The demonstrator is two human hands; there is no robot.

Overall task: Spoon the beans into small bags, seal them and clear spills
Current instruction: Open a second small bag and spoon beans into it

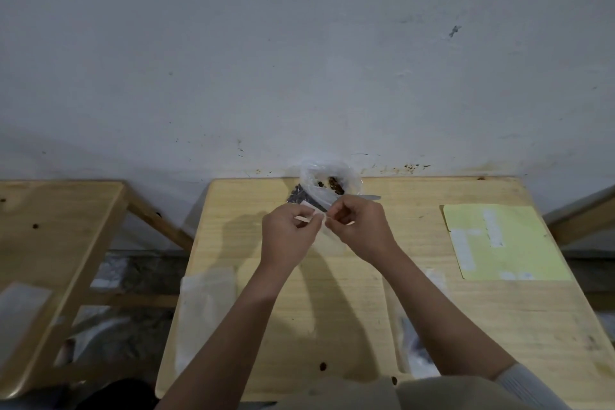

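Head view: both hands meet over the middle of the wooden table (pixel 332 309), a bit in front of the big clear bean bag (pixel 327 183) by the wall. Left hand (pixel 286 236) pinches the left end of a small bag (pixel 311 215) at its top edge; right hand (pixel 357 226) pinches the right end, fingers curled round it. The strip between them runs roughly left-right, so its long axis lies across the body and the hands sit at either end, about equally near. Can't tell if the small bag has beans in it yet; its body is mostly hidden behind the right hand. A grey spoon handle (pixel 371 197) pokes out just past the right knuckles, at the bean bag's near side. My read: opening or pressing the mouth strip, so the next move runs along that left-right line. A stack of clear bags (pixel 206 306) lies near-left, another packet (pixel 412 336) near-right under the right forearm, and a yellow sheet (pixel 499 240) far-right. One stray bean (pixel 322 366) sits near the front edge, still to clear.
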